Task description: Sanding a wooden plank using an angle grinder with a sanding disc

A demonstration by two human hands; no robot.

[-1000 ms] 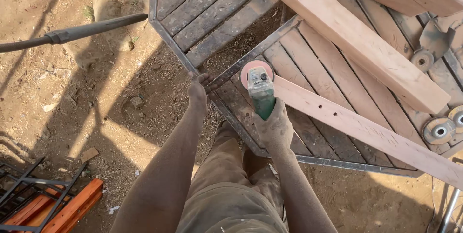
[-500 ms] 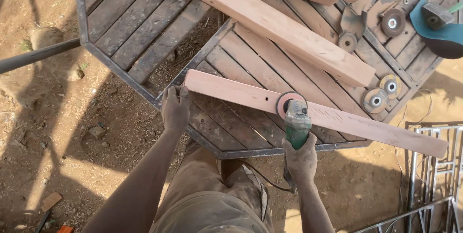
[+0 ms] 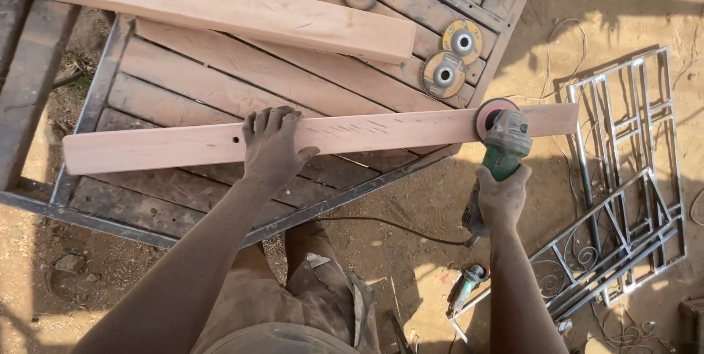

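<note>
The left hand point(image 3: 271, 145) presses flat, fingers spread, on a long pale wooden plank point(image 3: 169, 147) lying across the slatted wooden bench point(image 3: 220, 79). The right hand point(image 3: 502, 196) is closed around a green angle grinder point(image 3: 504, 145), whose disc touches the plank near its right end, past the bench's edge. Two spare grinding discs point(image 3: 451, 57) lie on the bench beside a thicker beam point(image 3: 220, 6). A metal grille point(image 3: 623, 178) lies on the dirt.
</note>
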